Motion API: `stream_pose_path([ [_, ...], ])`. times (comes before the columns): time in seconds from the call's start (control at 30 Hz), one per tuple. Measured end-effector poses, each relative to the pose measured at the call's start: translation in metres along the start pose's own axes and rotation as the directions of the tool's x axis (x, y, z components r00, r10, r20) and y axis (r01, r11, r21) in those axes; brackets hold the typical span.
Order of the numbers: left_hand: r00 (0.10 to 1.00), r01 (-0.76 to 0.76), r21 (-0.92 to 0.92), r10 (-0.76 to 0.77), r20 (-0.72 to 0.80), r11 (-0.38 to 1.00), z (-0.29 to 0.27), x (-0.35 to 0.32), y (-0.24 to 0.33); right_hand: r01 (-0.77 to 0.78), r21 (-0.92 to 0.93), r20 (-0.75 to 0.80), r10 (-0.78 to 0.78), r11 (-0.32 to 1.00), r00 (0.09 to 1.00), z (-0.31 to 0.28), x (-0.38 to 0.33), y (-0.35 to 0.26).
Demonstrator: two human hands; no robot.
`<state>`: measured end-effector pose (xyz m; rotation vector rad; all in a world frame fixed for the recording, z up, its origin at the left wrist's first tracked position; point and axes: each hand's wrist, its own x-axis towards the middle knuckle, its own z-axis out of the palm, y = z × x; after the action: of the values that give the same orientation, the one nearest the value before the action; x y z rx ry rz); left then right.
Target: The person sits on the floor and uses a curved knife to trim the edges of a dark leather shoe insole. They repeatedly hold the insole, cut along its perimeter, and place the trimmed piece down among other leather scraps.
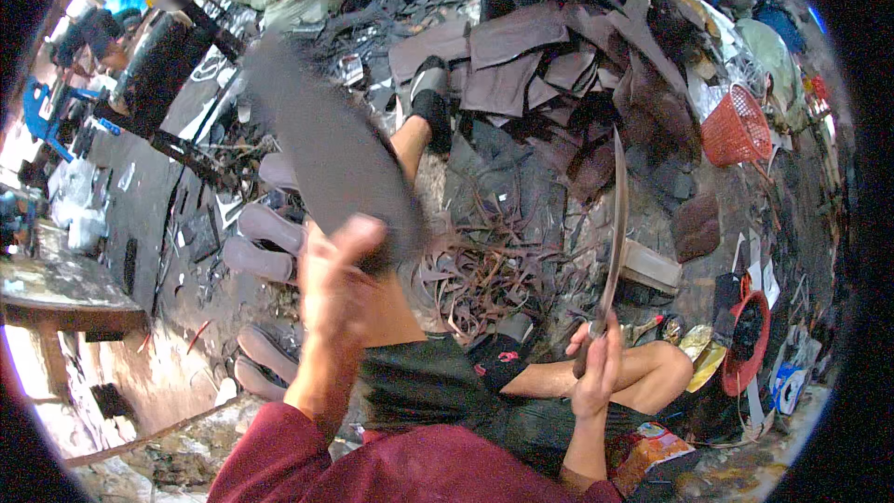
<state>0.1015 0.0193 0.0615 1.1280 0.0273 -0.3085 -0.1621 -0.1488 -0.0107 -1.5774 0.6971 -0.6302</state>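
Observation:
My left hand (337, 284) is raised and grips the near end of a large dark sole-shaped sheet (321, 144), which slants up and to the left, blurred by motion. My right hand (596, 368) is closed around the handle of a long curved knife (615, 224), its thin blade pointing up, apart from the sheet. I sit on the floor in dark shorts, one bare leg stretched forward in a black sock (432, 104), the other folded near my right hand.
A heap of brown and dark leather pieces (549, 65) lies ahead, with curled trimmings (484, 270) between my legs. Cut sole blanks (265, 242) lie at the left. A red basket (736, 126) and red bowl (750, 331) stand right. A wooden bench (65, 293) is at far left.

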Motion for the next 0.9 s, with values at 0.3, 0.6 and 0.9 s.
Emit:
stream_pose_path([
  [0.3,0.859,0.506,-0.441,-0.482,0.174,0.742,0.077,-0.051,-0.038,0.302,-0.343,0.033,-0.31,0.89,0.95,-0.002,-0.056,0.02],
  [0.6,0.768,0.641,-0.223,-0.616,0.175,0.735,0.04,-0.071,-0.058,0.222,-0.399,0.098,-0.199,0.89,0.975,-0.004,-0.029,-0.016],
  [0.9,0.794,0.537,0.218,-0.575,0.196,0.815,-0.016,-0.088,-0.068,0.14,-0.368,0.353,-0.001,0.919,0.936,0.008,-0.011,-0.031],
])
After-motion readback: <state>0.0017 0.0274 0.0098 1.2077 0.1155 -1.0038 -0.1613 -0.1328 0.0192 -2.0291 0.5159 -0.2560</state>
